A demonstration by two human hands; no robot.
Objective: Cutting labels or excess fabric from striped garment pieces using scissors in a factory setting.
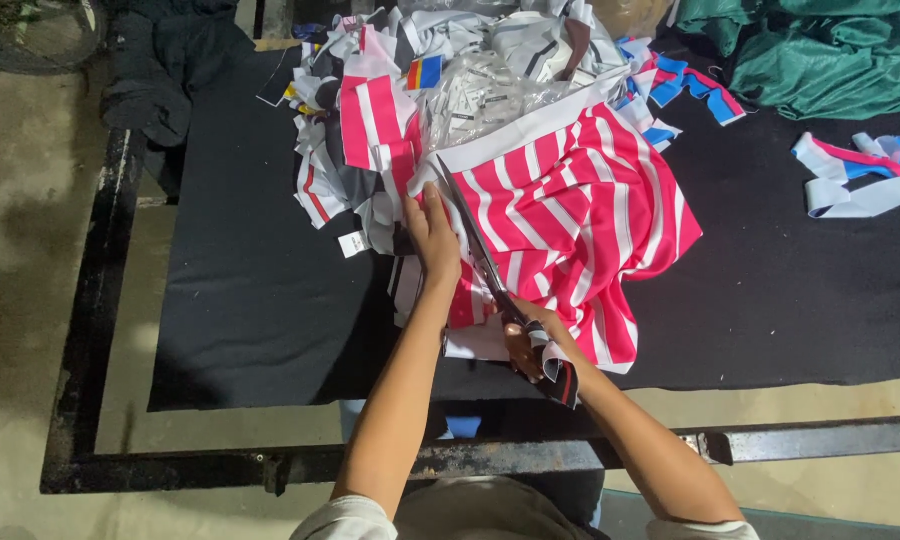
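A pink fabric piece with white stripes and a white border (580,215) lies crumpled on the counter covered with black cloth (260,290). I take this striped fabric as the landmark.

The left hand (432,235) rests flat on the left edge of the striped fabric and presses it down; its grip is open, with the fingers stretched, and it holds nothing. The right hand (530,345) is at the near edge of the striped fabric. Its grip is closed around the handles of a pair of long metal scissors (480,250). The blades run from this hand up along the left side of the fabric, just beside the left hand, and the tip reaches near the white border. How far the blades are apart, I cannot tell.

Behind the striped fabric there is a heap of cut fabric scraps in white, pink and dark colours (390,80), and it touches the fabric. A clear plastic bag with small white labels (480,100) lies on this heap. To the right of the striped fabric, well apart, lie strips in white, blue and pink (860,170), and behind them a green shiny cloth (820,50).
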